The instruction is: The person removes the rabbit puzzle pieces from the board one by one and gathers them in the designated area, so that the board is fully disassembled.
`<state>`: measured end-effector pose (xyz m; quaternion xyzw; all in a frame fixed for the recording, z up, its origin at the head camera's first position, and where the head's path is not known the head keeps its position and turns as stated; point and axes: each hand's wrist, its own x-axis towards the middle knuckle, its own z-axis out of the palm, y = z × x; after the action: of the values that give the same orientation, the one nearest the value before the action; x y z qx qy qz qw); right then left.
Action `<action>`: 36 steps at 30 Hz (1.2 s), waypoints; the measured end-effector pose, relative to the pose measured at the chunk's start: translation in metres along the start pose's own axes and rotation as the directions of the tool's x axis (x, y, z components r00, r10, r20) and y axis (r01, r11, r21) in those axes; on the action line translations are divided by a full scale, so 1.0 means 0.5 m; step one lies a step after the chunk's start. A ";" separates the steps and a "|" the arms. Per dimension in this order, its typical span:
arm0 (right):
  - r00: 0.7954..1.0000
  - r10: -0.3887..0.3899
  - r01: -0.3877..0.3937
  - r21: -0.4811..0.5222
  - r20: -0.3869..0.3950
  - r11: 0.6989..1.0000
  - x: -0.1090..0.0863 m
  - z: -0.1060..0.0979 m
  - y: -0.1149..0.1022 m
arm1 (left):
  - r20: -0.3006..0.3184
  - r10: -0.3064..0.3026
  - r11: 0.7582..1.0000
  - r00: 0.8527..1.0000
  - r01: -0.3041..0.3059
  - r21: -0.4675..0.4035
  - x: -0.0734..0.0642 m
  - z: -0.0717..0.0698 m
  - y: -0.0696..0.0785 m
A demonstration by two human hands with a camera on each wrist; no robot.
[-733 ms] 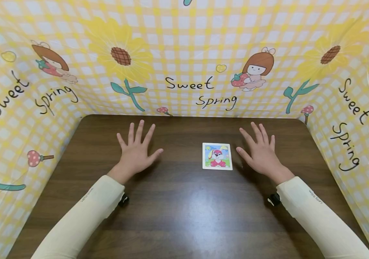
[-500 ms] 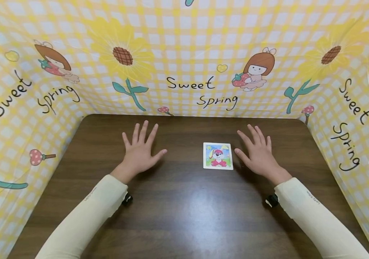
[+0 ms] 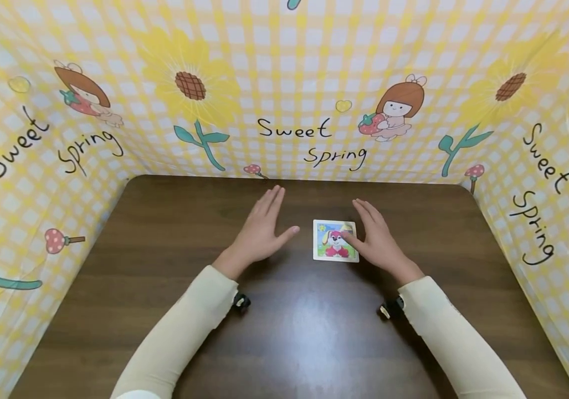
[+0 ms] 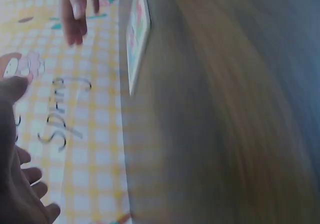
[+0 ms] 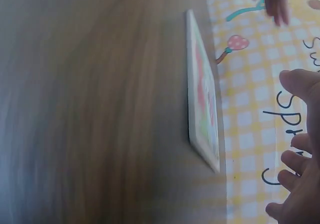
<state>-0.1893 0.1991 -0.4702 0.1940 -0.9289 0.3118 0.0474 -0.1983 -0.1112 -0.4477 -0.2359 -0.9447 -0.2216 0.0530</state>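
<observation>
Shifted inward since the earlier frame: left hand [image 3: 259, 235], by a good way, and right hand [image 3: 380, 244], by less, with fingers drawn together from a wide spread. Nearest: two pale sleeves [image 3: 169, 327], long, each with a black wrist device [image 3: 241, 303] at the cuff. Beneath: table [image 3: 284, 349], dark wood grain, bright glare at middle front; blurred in both wrist views. Next, left hand: empty, fingers nearly straight and side by side, thumb held out toward the board, a gap between. Right hand: likewise empty, fingers extended, thumb above the board's right edge in the head view, apart from it in the right wrist view. Between both hands, nearer the right: one square picture board [image 3: 334, 251], pale-rimmed, with a long-eared animal in pink; flat on the table, not visibly shifted. Progress, by judgement: early stage; approach largely made, board flanked; contact and hold not yet made, picture whole. Farthest: yellow-checked cloth [image 3: 284, 66], upright behind and at both sides, with sunflowers, figures and "Sweet Spring" lettering.
</observation>
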 end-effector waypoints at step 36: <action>0.992 0.099 -0.105 0.075 0.081 0.992 0.017 0.072 0.029 | 0.369 0.016 0.989 0.929 0.040 -0.144 0.098 0.149 0.050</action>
<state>-0.2019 0.1853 -0.5055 0.1601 -0.9257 0.3425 -0.0123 -0.2294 -0.0377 -0.4948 -0.2708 -0.9200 -0.2437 -0.1447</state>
